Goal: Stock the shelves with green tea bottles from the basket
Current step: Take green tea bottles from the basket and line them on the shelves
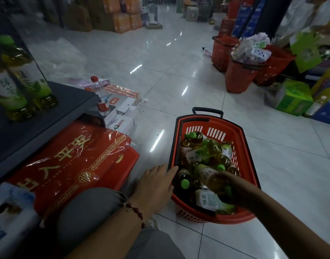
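Flat and loose, my left hand (156, 184) rests with straight fingers at the near left rim of the basket (248, 157), fingertips touching the rim and holding nothing; my right hand (233, 189) reaches down into the basket among the bottles (199, 156), and whether its fingers are curled round one I cannot tell, since the picture is blurred there. Far left, two tea bottles (23, 81) stand upright on the dark shelf (48, 124); below the shelf lies a red gift pack (81, 161) in clear wrap, against my knee (89, 212); a bead bracelet (136, 212) sits on my left wrist; behind the pack a water bottle (101, 94) stands on white boxes (121, 116). On the tiled floor (179, 75) the basket holds green-capped tea bottles lying heaped on their sides; far right, more red baskets (239, 75) stand near green cartons (293, 98).
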Action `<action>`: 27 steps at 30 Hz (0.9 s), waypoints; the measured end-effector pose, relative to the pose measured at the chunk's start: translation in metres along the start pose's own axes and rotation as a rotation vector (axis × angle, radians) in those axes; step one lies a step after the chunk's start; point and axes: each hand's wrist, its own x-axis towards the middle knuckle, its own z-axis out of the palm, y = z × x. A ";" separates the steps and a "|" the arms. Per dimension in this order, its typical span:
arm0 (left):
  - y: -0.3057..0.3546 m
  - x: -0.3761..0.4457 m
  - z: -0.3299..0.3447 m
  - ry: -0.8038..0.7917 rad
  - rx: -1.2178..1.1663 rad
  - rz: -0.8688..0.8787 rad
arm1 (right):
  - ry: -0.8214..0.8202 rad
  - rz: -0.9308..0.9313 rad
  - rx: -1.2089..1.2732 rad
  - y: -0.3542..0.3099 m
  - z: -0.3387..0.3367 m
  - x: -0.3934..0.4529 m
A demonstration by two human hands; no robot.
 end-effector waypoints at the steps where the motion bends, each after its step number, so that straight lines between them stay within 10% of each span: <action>1: 0.001 0.000 -0.001 0.000 -0.014 0.008 | -0.022 0.022 0.043 -0.002 -0.001 -0.009; 12: -0.002 -0.009 -0.047 0.156 -0.256 0.015 | -0.447 0.022 -0.095 -0.063 0.065 -0.072; 27: -0.166 -0.138 -0.138 0.835 -1.188 -0.643 | -0.666 -0.693 -0.559 -0.089 0.323 -0.073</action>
